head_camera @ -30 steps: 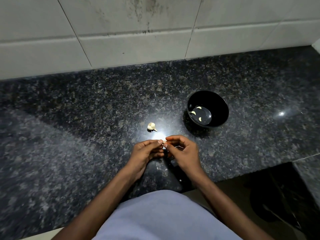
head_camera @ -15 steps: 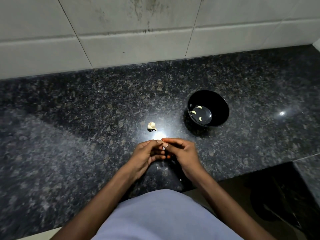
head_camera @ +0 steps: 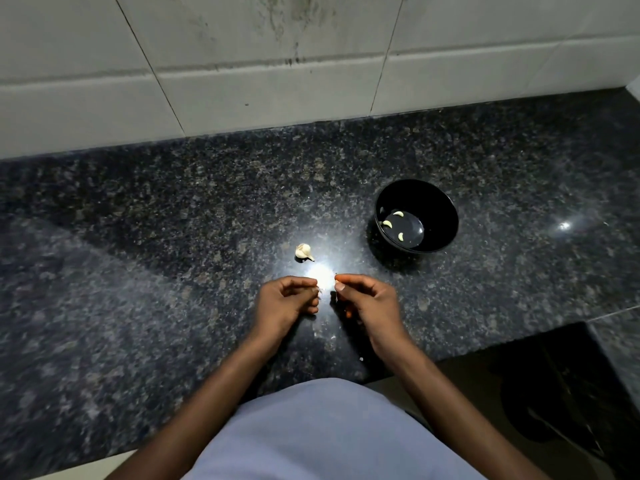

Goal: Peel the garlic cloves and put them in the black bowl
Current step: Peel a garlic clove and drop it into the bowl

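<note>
Hands: left [head_camera: 287, 299], right [head_camera: 367, 299] curled, apart | black bowl [head_camera: 440, 206]: three cloves [head_camera: 388, 224]

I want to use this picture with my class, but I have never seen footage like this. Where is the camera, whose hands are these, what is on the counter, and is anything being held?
There is no machine here. The camera sits on a person's head and looks down, so you see their own arms and pale shirt. The left hand and right hand hover just apart over a dark speckled granite counter, with a tiled wall behind. Both have curled fingers, as if pinching something small, but a bright glare between them hides what, so I cannot say what is held. Beyond the hands lies a piece of garlic still in its skin. To its right stands a black bowl with three peeled cloves inside.
</note>
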